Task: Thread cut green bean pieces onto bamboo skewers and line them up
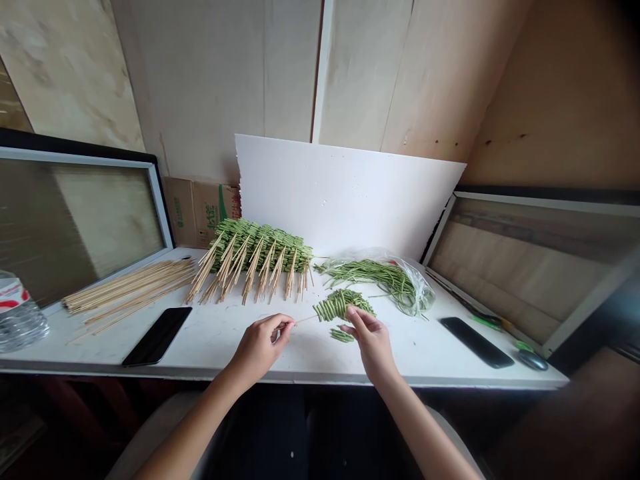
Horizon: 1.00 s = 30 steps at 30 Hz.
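My left hand (261, 345) pinches the near end of a thin bamboo skewer (305, 319) that points right and carries a row of short green bean pieces (331, 308). My right hand (369, 339) is closed in a pinch at the right end of that row, fingertips on the bean pieces. A few loose cut bean pieces (342, 335) lie on the white table (210, 340) just under my right hand. Behind them lies a pile of finished bean skewers (255, 257).
Bare bamboo sticks (131, 289) lie at the left beside a black phone (157, 335) and a water bottle (19, 313). A clear bag of long green beans (385, 279) sits at the right, with another black phone (476, 341), a mouse (533, 360) and a white board (345, 193) behind.
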### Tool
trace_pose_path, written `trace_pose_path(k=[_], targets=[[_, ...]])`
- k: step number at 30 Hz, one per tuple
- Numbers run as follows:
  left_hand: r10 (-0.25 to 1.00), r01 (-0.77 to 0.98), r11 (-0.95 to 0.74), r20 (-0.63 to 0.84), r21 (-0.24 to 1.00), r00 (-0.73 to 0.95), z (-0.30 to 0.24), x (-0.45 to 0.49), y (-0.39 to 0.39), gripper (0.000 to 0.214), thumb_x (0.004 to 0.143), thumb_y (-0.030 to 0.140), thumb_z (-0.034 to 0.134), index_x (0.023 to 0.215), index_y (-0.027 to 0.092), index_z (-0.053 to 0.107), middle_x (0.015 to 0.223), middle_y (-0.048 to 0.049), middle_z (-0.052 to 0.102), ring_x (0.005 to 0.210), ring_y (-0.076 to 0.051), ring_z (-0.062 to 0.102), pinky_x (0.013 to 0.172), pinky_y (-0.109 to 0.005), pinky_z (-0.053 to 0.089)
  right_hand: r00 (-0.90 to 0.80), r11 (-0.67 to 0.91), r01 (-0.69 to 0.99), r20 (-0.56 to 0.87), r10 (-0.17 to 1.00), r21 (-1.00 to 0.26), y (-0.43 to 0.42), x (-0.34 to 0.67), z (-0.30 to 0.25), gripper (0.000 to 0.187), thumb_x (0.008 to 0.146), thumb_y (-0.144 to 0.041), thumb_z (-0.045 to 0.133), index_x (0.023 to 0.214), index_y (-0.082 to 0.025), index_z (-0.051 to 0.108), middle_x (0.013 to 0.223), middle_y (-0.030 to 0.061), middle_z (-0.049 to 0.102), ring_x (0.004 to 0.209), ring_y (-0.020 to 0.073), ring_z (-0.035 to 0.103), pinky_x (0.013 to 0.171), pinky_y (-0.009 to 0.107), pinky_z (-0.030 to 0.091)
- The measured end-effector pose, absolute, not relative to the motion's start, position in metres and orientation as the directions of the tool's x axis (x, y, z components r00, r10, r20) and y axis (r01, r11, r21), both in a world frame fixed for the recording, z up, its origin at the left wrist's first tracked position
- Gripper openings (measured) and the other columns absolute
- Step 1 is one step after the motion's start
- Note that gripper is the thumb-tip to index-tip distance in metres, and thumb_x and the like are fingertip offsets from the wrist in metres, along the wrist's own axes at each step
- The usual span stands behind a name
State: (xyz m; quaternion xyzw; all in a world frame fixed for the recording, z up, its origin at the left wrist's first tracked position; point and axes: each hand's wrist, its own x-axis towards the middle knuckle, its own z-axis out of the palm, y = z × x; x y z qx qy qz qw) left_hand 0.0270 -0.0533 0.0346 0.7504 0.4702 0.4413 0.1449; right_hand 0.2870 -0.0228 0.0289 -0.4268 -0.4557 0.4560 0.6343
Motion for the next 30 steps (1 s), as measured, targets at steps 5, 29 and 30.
trace_pose_path(k=[5,29,30], targets=[[0.853,0.563,-0.481,0.507,0.672,0.124,0.031,0.020,-0.046,0.021,0.100,0.034,0.054,0.097,0.020,0.069,0.082,-0.0032,0.073,0.074,-0.016,0.068,0.068,-0.023,0.052,-0.007,0.344,0.360,0.366,0.931,-0.868,-0.005,0.319,0.027,0.037,0.086,-0.054,0.069,0.103,-0.023,0.081,0.101,0.0106,0.079,0.097,0.0315,0.069,0.083,0.045,0.056],[0.872,0.532,-0.473,0.461,0.702,0.167,0.028,0.022,-0.048,0.022,0.100,0.035,0.054,0.097,0.020,0.069,0.084,-0.0039,0.073,0.077,-0.017,0.068,0.069,-0.024,0.052,0.080,0.163,0.038,0.165,0.983,-0.986,0.002,0.324,0.026,0.042,0.074,-0.055,0.081,0.095,-0.019,0.081,0.093,0.0074,0.078,0.087,0.0239,0.067,0.071,0.031,0.050],[0.871,0.531,-0.475,0.462,0.701,0.170,0.028,0.023,-0.049,0.022,0.100,0.034,0.054,0.097,0.020,0.069,0.084,-0.0038,0.073,0.076,-0.017,0.068,0.068,-0.024,0.052,0.057,0.135,-0.057,0.132,0.990,-0.989,-0.001,0.322,0.030,0.041,0.074,-0.055,0.081,0.095,-0.019,0.080,0.091,0.0065,0.078,0.088,0.0228,0.068,0.069,0.028,0.049]])
